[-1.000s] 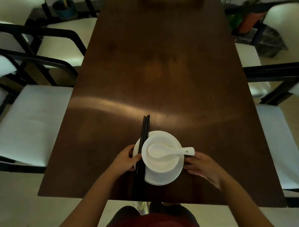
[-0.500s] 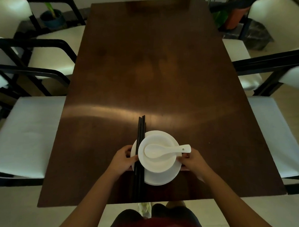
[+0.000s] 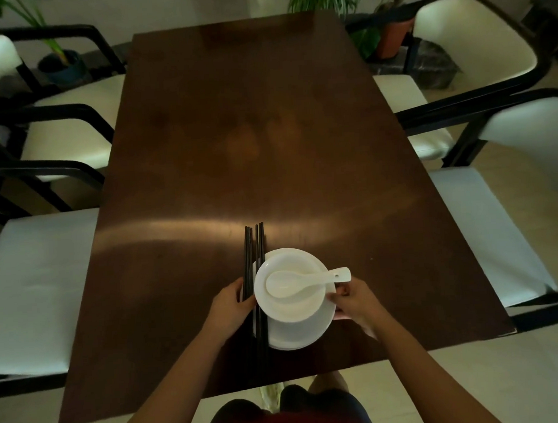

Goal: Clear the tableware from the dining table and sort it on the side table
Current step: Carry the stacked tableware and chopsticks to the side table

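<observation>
A white plate (image 3: 300, 333) sits near the front edge of the dark wooden dining table (image 3: 268, 132). On it stands a white bowl (image 3: 291, 306) with a white ceramic spoon (image 3: 301, 280) lying inside, handle pointing right. Black chopsticks (image 3: 255, 276) lie across the plate's left side, pointing away from me. My left hand (image 3: 232, 304) grips the plate's left rim, with its thumb on the chopsticks. My right hand (image 3: 355, 300) grips the plate's right rim below the spoon handle.
White-cushioned chairs with black frames stand along both sides, two on the left (image 3: 41, 285) and two on the right (image 3: 496, 233). Potted plants (image 3: 388, 34) stand on the floor beyond the far end.
My right hand has closed in from beside the plate onto its right rim. The view has pulled back, showing more of the table's far end.
</observation>
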Demonstrator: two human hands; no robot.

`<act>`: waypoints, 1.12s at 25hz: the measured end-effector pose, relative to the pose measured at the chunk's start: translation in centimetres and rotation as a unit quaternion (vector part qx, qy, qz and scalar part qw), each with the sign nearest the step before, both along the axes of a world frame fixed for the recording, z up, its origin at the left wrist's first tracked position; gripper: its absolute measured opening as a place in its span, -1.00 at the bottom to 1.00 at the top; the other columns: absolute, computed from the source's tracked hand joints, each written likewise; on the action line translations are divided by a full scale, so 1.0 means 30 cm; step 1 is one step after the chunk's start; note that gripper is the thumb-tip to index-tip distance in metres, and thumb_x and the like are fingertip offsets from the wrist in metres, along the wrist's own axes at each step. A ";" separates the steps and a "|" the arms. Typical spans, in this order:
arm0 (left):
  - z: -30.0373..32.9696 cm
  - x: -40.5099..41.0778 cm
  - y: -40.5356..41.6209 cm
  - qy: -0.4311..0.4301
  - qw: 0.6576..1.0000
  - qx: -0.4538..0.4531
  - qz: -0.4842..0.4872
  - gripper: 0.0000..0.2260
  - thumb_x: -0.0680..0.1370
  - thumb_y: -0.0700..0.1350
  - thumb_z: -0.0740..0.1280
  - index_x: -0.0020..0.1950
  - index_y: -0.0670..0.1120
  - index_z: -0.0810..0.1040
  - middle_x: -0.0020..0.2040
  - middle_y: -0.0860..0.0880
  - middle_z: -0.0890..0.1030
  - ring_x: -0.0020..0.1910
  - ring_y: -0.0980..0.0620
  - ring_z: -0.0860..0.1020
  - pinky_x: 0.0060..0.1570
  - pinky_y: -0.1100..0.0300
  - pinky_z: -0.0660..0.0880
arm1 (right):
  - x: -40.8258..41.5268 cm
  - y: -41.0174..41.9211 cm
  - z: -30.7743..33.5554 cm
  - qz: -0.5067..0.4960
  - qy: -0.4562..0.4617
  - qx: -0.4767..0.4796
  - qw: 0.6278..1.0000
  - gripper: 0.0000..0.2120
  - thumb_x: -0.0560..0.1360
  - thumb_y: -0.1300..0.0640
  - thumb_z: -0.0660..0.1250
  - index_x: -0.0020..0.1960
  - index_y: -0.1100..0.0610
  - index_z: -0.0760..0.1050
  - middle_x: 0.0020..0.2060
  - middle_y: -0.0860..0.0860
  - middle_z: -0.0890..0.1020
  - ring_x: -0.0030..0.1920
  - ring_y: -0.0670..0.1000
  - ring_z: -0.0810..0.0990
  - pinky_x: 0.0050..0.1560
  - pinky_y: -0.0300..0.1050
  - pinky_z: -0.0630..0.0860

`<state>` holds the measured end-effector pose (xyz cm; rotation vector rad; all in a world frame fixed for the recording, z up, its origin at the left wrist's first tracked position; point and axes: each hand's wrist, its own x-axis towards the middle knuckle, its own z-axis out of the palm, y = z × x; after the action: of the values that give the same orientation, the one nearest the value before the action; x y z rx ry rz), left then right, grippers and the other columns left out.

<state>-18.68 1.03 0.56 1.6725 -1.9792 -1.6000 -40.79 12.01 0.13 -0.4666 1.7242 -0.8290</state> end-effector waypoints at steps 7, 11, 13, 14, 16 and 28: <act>0.024 -0.044 0.005 -0.005 0.999 -0.025 -0.027 -0.64 0.49 -0.05 0.36 0.28 -0.03 0.46 0.14 -0.07 0.61 0.11 -0.03 0.56 0.05 0.15 0.47 | -0.023 0.037 0.021 -0.021 0.025 -0.029 0.999 -0.71 0.49 0.31 0.29 0.21 0.19 0.50 0.04 0.13 0.62 0.02 0.10 0.62 -0.17 -0.11 0.65; 0.078 -0.100 0.018 0.000 0.997 -0.060 -0.058 -0.64 0.48 -0.04 0.37 0.27 -0.02 0.49 0.12 -0.05 0.62 0.12 -0.04 0.56 0.03 0.17 0.45 | -0.039 0.108 0.053 -0.069 0.025 -0.043 0.996 -0.73 0.48 0.32 0.30 0.17 0.18 0.52 -0.07 0.01 0.64 -0.06 -0.01 0.63 -0.31 -0.24 0.62; 0.115 -0.139 0.036 0.000 0.995 -0.064 -0.083 -0.64 0.48 -0.02 0.37 0.26 -0.04 0.50 0.12 -0.06 0.62 0.12 -0.04 0.56 0.05 0.14 0.46 | -0.063 0.155 0.080 -0.089 0.021 -0.049 0.995 -0.74 0.48 0.33 0.30 0.15 0.17 0.53 -0.12 -0.06 0.64 -0.10 -0.08 0.62 -0.36 -0.28 0.59; 0.132 -0.162 0.048 -0.003 0.993 -0.065 -0.097 -0.65 0.48 -0.01 0.37 0.24 -0.05 0.51 0.10 -0.08 0.63 0.10 -0.05 0.57 0.04 0.13 0.46 | -0.079 0.182 0.094 -0.099 0.019 -0.050 0.994 -0.75 0.48 0.33 0.30 0.14 0.16 0.53 -0.12 -0.06 0.64 -0.11 -0.09 0.62 -0.36 -0.27 0.59; 0.169 -0.223 0.083 -0.010 0.990 -0.068 -0.125 -0.68 0.48 0.00 0.38 0.19 -0.08 0.53 0.06 -0.10 0.63 0.06 -0.06 0.58 0.00 0.12 0.47 | -0.118 0.247 0.127 -0.121 0.024 -0.052 0.991 -0.74 0.47 0.32 0.30 0.13 0.14 0.54 -0.11 -0.04 0.64 -0.09 -0.07 0.62 -0.34 -0.25 0.61; 0.345 -0.848 0.594 0.043 0.972 -0.076 -0.219 -0.64 0.47 0.00 0.38 0.23 -0.07 0.52 0.10 -0.07 0.61 0.04 -0.04 0.57 0.04 0.03 0.52 | -0.617 0.871 0.349 -0.208 0.088 -0.080 0.971 -0.65 0.44 0.39 0.28 0.16 0.12 0.57 -0.26 0.13 0.66 -0.26 -0.06 0.67 -0.32 -0.18 0.63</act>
<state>-44.12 18.84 10.93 1.1451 -2.4758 -1.5523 -59.32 38.14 10.59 -0.2937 1.9606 -1.2662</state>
